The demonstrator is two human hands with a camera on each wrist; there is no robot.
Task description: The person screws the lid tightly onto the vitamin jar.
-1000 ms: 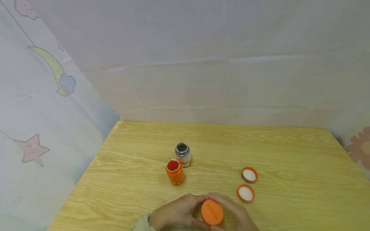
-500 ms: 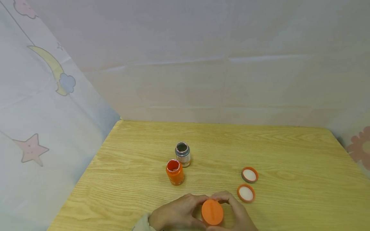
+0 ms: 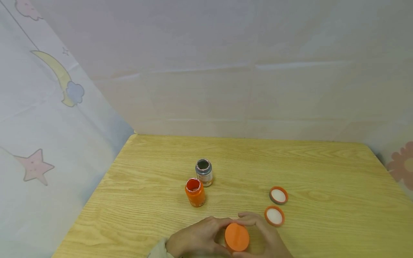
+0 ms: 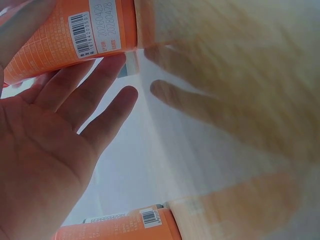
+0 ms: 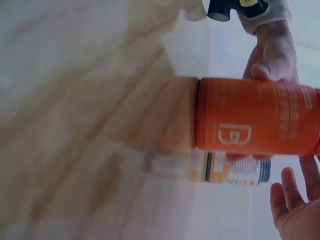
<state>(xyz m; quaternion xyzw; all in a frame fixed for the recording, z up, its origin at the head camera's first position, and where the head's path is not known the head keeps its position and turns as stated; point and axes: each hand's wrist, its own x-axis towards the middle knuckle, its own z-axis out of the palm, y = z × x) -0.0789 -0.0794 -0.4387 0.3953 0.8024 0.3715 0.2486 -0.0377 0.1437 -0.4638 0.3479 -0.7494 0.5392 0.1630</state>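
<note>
An orange bottle (image 5: 250, 116) with an orange cap (image 3: 237, 237) stands upright at the table's front, between my two hands. My left hand (image 3: 198, 236) grips the bottle's body, with the thumb on one side and fingers on the other. In the left wrist view, the little finger (image 4: 117, 112) of that hand stands off the bottle. My right hand (image 3: 266, 236) pinches the cap's rim between thumb and bent index finger; its other fingers (image 5: 290, 192) are free of the bottle. The cap's underside is hidden.
An uncapped orange bottle (image 3: 195, 197) and an uncapped grey-necked bottle (image 3: 205, 178) stand close together beyond my left hand. Two loose caps (image 3: 278, 195) lie with white liners up, right of the bottles. A cloth wall borders the wooden table (image 3: 322, 168) at the back and left.
The ridge on the cap has turned from slanted to nearly straight up and down. My right fingers have bent more and shifted along the rim. My left hand has kept its place.
</note>
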